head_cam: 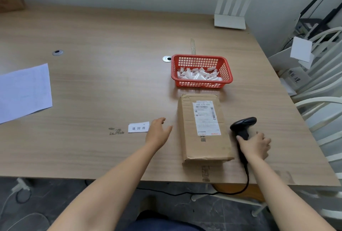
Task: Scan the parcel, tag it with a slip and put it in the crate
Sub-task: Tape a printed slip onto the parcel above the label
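Observation:
A brown cardboard parcel point(203, 145) with a white shipping label point(206, 117) lies flat on the wooden table point(103, 86) near its front edge. My right hand point(256, 146) grips the handle of a black barcode scanner point(243, 125) just right of the parcel. My left hand point(159, 133) hovers open left of the parcel, its fingers beside a small white slip point(138, 127) with printed characters. A red plastic basket point(201, 82) holding several white slips stands just behind the parcel.
A sheet of paper point(24, 91) lies at the table's left. A white router point(231, 14) stands at the back right. White chairs point(322, 101) crowd the right side. The scanner cable point(222, 192) hangs off the front edge.

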